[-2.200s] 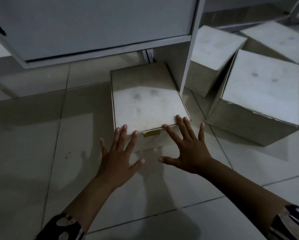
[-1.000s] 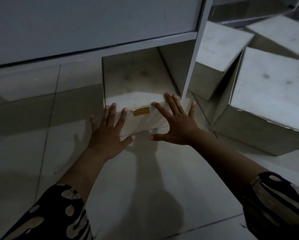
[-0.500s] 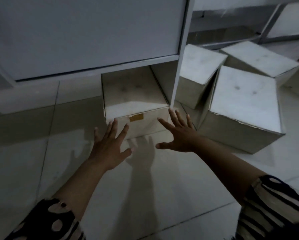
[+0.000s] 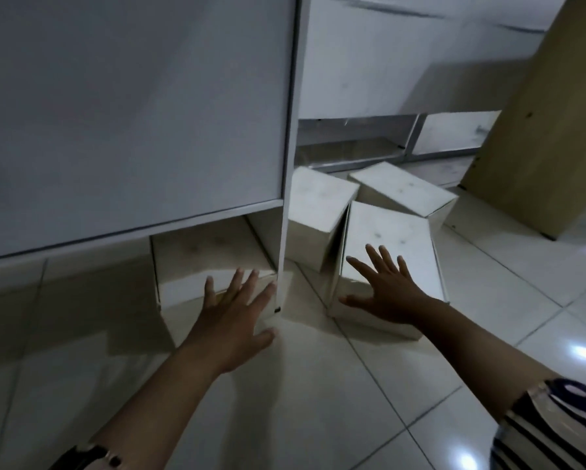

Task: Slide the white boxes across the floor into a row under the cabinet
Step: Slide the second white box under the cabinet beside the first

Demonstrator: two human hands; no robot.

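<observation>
One white box is seen tucked under the cabinet on the tiled floor, its near face level with the cabinet's side panel. The left hand, fingers spread and straight, is held against that box's near face. The right hand, also spread flat, is laid on the top of the nearest loose box, just right of the panel. Two further boxes, a tilted box beside the panel and a far box behind it, are left jumbled outside the cabinet, touching one another. By this showing, one box is judged placed and three are yet to be slid into the row. A brown board is seen leaning at right.
</observation>
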